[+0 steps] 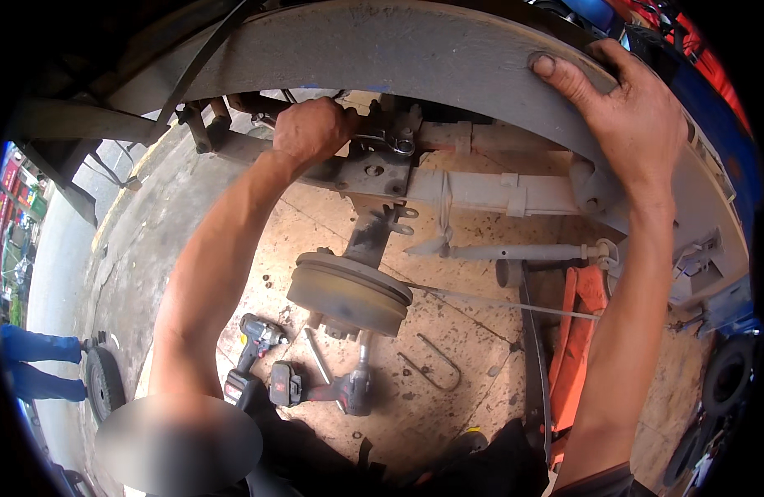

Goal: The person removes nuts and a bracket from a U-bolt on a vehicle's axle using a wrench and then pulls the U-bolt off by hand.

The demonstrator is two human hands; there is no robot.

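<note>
My left hand (312, 130) is closed in a fist beside the axle, around what looks like a wrench (398, 144). The wrench's shiny ring end sits at the spring clamp plate (372, 172); its handle is mostly hidden by my fist. At upper right, my right hand (634, 120) grips the edge of a broad grey metal beam (465, 54), the thumb lying on its face and the fingers partly hidden behind the edge. Below the plate, a round brake drum (349, 294) hangs on the axle end. A leaf spring (498, 192) runs to the right from the plate.
Two cordless impact wrenches (253, 341) (349, 389), a metal bar (318, 356) and a U-bolt (431, 364) lie on the tiled floor. An orange jack (576, 331) stands near my right forearm. A person in blue trousers (42, 360) and a tyre (105, 385) are at far left.
</note>
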